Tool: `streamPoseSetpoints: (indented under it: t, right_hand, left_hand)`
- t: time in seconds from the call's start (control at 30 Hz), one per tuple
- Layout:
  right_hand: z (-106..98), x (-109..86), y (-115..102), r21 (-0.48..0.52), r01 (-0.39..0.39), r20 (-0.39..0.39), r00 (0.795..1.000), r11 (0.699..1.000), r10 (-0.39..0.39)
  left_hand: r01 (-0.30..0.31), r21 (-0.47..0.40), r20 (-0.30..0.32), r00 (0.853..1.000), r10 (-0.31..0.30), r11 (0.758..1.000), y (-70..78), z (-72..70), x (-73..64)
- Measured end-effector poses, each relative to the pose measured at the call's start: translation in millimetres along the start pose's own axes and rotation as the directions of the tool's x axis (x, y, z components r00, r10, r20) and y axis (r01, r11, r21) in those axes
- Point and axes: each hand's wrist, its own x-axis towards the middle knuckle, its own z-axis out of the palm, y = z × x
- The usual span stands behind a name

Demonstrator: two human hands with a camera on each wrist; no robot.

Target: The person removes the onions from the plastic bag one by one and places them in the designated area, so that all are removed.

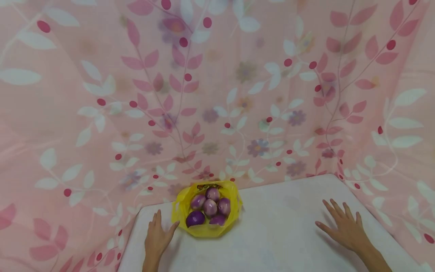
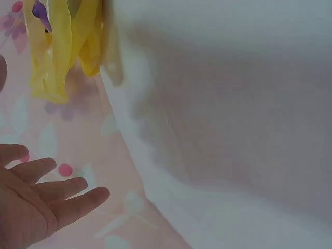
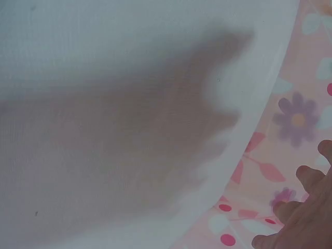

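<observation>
A yellow plastic bag [image 1: 207, 232] stands with its mouth spread at the back left of the white table. Several glossy round purple vegetables [image 1: 210, 207] lie inside; whether they are small eggplants or onions I cannot tell. My left hand [image 1: 158, 236] is just left of the bag, fingers straight and thumb pointing toward it, holding nothing. In the left wrist view the bag [image 2: 54, 57] hangs at the upper left, beyond the extended fingers. Far to the right, my right hand [image 1: 348, 229] hovers over the table with fingers spread and nothing in it.
The white-covered table [image 1: 272, 223] ends at a back edge and two slanting side edges. A pink curtain [image 1: 217, 94] with leaves and flowers hangs close behind it and along both sides. Shadows of the hands fall on the cover.
</observation>
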Motion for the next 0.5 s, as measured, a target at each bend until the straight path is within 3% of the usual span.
streamPoseSetpoints:
  t: [0.2, 0.37, 0.5]
  right_hand:
    - [2, 0.1, -1, 0.008, 0.0, -0.014, 1.0, 1.0, 0.0]
    - [2, -2.1, -2, 0.003, -0.007, -0.012, 1.0, 1.0, 0.007]
    - [4, -4.6, -2, 0.002, -0.011, -0.019, 1.0, 1.0, 0.011]
  left_hand:
    - [-0.004, -0.107, -0.108, 0.994, -0.007, 0.994, 7.9, 8.0, 6.8]
    - [-0.042, -0.177, -0.234, 0.972, 0.0, 0.983, 10.3, 14.8, 16.1]
    - [-0.045, -0.193, -0.267, 0.964, -0.008, 0.98, 13.9, 18.6, 25.1]
